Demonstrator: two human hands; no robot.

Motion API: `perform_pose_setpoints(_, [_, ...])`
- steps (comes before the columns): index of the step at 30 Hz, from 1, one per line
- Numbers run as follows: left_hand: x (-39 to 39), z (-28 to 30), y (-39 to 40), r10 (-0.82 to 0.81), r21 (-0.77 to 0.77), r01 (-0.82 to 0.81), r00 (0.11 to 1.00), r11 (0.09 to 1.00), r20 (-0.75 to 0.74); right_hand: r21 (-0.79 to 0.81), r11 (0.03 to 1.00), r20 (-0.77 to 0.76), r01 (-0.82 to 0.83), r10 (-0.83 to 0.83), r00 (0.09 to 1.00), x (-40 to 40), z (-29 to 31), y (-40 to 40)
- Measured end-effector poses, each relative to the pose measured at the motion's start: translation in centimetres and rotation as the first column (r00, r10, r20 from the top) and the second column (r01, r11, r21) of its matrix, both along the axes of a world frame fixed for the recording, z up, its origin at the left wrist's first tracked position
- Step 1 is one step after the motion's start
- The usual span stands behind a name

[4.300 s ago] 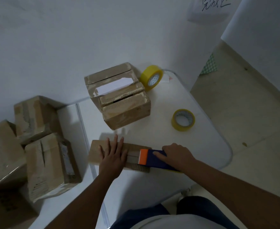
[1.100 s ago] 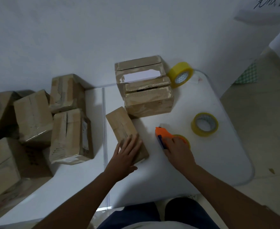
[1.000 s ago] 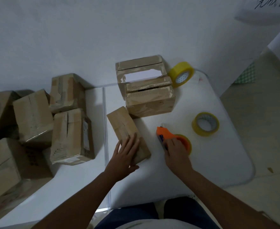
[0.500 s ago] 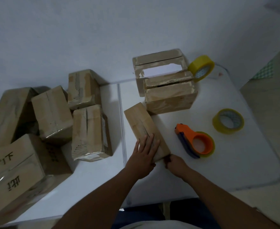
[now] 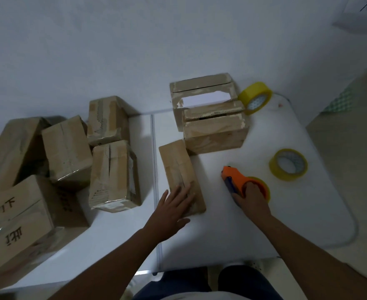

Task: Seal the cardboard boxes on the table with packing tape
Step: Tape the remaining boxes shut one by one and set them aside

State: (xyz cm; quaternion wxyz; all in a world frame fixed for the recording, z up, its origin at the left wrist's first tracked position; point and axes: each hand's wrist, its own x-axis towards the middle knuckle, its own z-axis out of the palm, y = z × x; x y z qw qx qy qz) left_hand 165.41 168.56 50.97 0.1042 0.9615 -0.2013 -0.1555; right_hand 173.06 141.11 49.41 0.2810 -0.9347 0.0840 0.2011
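Matt, scuffed cardboard box [image 5: 181, 174] (glossy tape strip), smooth white table [image 5: 232, 230]

The scene is dim and bluish, with flat, soft light that seems to come from above and to the right. The white table [image 5: 221, 230] is the brightest area, without glare. The cardboard boxes [image 5: 113, 176] along its left edge cast soft, dark shadows between them, and the pile fades into gloom at the left edge of the frame. Wide-angle distortion bends the table's right corner and the wall [image 5: 91, 50]. Detail is soft and grainy throughout; the left hand [image 5: 173, 211] looks slightly smeared, perhaps by motion.
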Motion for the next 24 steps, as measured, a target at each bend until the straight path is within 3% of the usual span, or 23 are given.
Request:
perform_pose_setpoints(3, [-0.4,1.1,-0.8,0.074,-0.062,-0.075,0.997,0.995,-0.017,-0.088,0.991,0.023,-0.105,0.107,0.994,-0.1,0.7,-0.3])
perform_pose_setpoints(6, [-0.3,2.5,-2.5,0.261,-0.286,-0.26,0.965,0.922,-0.035,-0.086,0.977,0.043,-0.195,0.199,0.979,-0.8,2.4,-1.4])
perform_pose_setpoints(8, [0.3,4.0,-4.0,0.441,-0.423,-0.495,0.869,0.759,-0.224,-0.019,0.973,0.083,-0.229,0.23,0.97,-1.4,4.0,-2.4])
perform_pose_setpoints(11, [1.8,5.3,-6.0,0.586,-0.473,-0.77,0.636,0.429,-0.503,0.012,0.95,0.104,-0.313,0.31,0.945,-2.0,6.2,-3.8])
perform_pose_setpoints(14, [3.2,5.6,-7.4,0.516,-0.437,-0.891,0.433,0.122,-0.739,0.095,0.926,0.092,-0.366,0.358,0.929,-2.6,7.7,-4.7])
perform_pose_setpoints(16, [3.7,5.7,-8.5,0.436,-0.349,-0.937,0.315,0.001,-0.843,0.136,0.923,0.103,-0.36,0.348,0.932,-2.9,8.3,-5.2])
perform_pose_setpoints(18, [3.5,5.9,-9.4,0.375,-0.281,-0.958,0.243,-0.051,-0.895,0.155,0.925,0.108,-0.346,0.332,0.937,-3.0,8.6,-5.6])
perform_pose_setpoints(21, [3.0,5.9,-10.2,0.277,-0.259,-0.965,0.239,-0.037,-0.93,0.173,0.926,0.106,-0.335,0.32,0.941,-3.0,9.1,-6.0])
perform_pose_setpoints(24, [2.7,6.0,-10.4,0.208,-0.234,-0.968,0.211,-0.095,-0.955,0.174,0.919,0.104,-0.354,0.34,0.935,-3.0,9.3,-6.1])
